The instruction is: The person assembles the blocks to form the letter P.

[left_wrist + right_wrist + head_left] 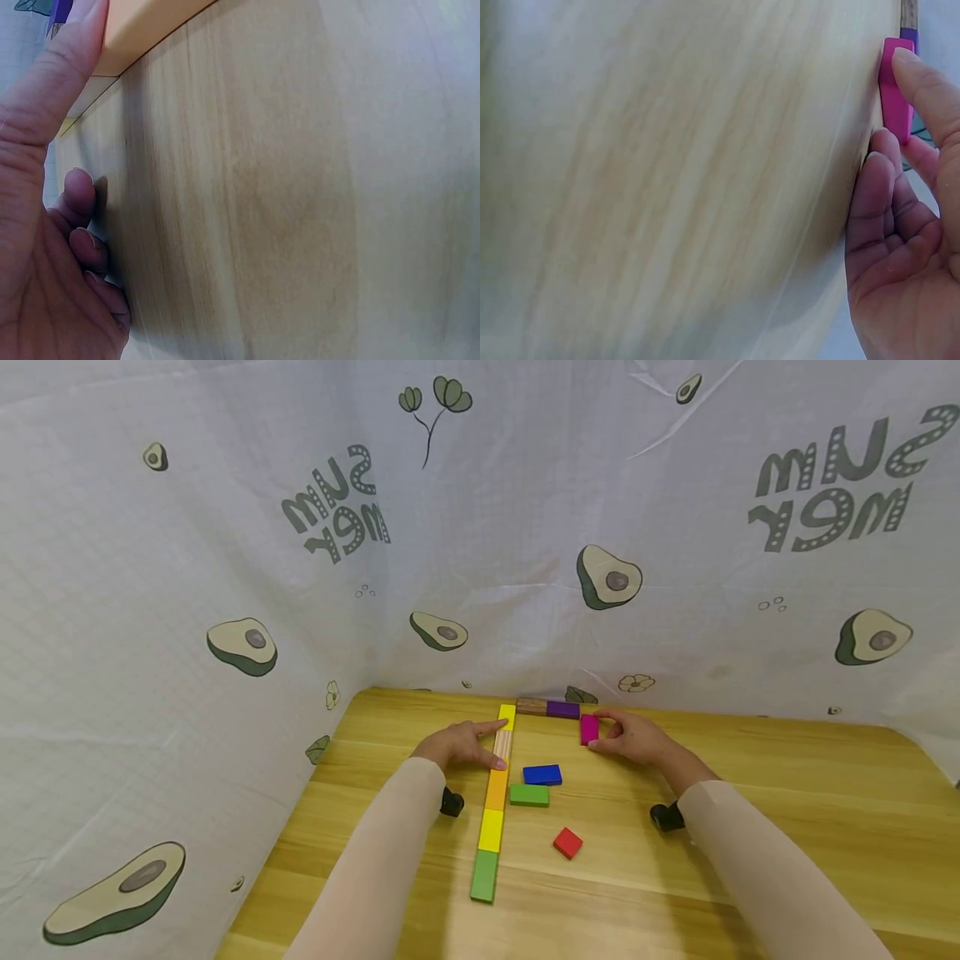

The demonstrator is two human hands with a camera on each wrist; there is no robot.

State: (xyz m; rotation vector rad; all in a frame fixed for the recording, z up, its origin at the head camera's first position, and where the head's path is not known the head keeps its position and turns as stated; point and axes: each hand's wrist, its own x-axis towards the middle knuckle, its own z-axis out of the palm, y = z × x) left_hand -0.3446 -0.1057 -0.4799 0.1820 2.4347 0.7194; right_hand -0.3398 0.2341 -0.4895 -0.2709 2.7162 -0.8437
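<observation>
My right hand [637, 740] pinches a magenta block [589, 730] between thumb and fingers at the far side of the table. Just left of that block, a purple block [563, 709] and a brown wood-grain block [532, 706] lie end to end. With thumb and index finger spread, my left hand [459, 745] rests along a row of blocks. This row has a yellow block [508, 714] at its far end, then a pale wood block [502, 745], an orange block [496, 790], another yellow block [491, 831] and a green block [484, 876] nearest me.
Inside the corner formed by the rows lie a blue block [542, 775] and a second green block [529, 795], close together. A red block [567, 843] sits nearer to me, turned at an angle. White printed cloth [510, 643] hangs behind the wooden table [787, 793].
</observation>
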